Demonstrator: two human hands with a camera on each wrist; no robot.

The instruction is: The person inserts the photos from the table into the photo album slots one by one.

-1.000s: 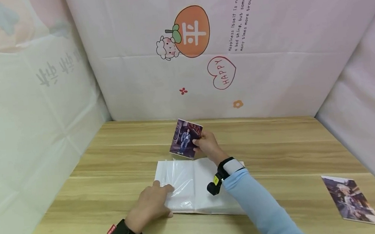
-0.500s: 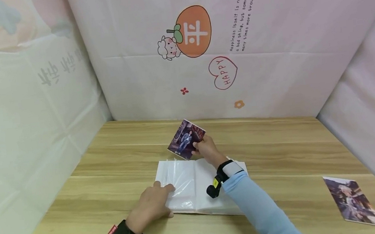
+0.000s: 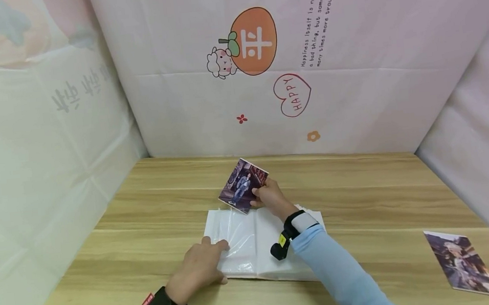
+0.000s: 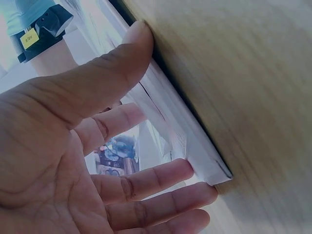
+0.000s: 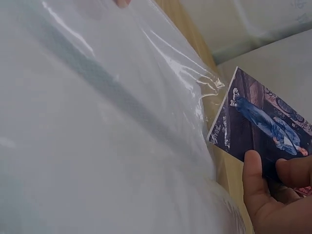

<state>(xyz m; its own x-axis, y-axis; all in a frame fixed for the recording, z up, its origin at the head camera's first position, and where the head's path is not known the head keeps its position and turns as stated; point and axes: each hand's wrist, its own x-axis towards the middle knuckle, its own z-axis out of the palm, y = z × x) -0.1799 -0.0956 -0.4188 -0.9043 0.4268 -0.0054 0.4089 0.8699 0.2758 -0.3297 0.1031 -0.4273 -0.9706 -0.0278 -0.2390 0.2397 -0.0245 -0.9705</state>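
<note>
An open photo album (image 3: 267, 242) with white pages lies on the wooden table, a clear plastic sleeve (image 5: 181, 78) loose over its left page. My left hand (image 3: 199, 264) rests at the album's left side; in the left wrist view its thumb touches the album's edge (image 4: 195, 151) and the fingers are extended. Between thumb and fingers, my right hand (image 3: 273, 200) pinches a photo (image 3: 239, 185) of a person in blue clothes. The photo is tilted, its lower corner close to the album's far edge and the sleeve's opening in the right wrist view.
Another photo (image 3: 464, 263) lies flat at the table's right side. A printed white cloth (image 3: 187, 113) hangs behind the table, and more cloth rises at the left (image 3: 40, 191) and right (image 3: 480, 125).
My right hand has turned the photo and lowered it slightly toward the album's far edge. The left hand has stayed in place on the album.
</note>
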